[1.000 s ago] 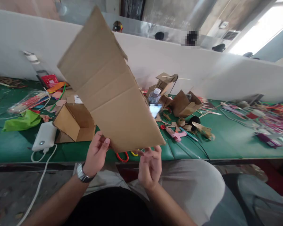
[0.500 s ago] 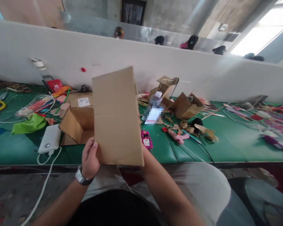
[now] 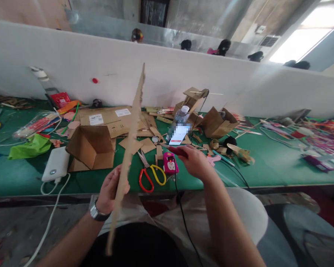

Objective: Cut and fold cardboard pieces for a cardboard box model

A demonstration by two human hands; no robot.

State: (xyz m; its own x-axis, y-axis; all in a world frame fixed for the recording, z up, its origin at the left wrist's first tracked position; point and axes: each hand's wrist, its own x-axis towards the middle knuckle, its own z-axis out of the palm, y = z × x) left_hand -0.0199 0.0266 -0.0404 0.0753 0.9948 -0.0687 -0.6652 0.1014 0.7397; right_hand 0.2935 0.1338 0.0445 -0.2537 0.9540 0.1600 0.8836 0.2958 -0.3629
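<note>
swung edge-on, cardboard (image 3: 131, 139) in left hand (image 3: 109, 190), grip closed (right hand (image 3: 196, 162) clasps red tool (image 3: 177, 150))

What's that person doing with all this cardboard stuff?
Their left hand is holding up a piece of cardboard, turned nearly edge-on. Their right hand grips a slim, dark red tool, too blurry to name for sure. On the green table, scissors lie open, and a cardboard box sits to the left with its open side showing.
</note>
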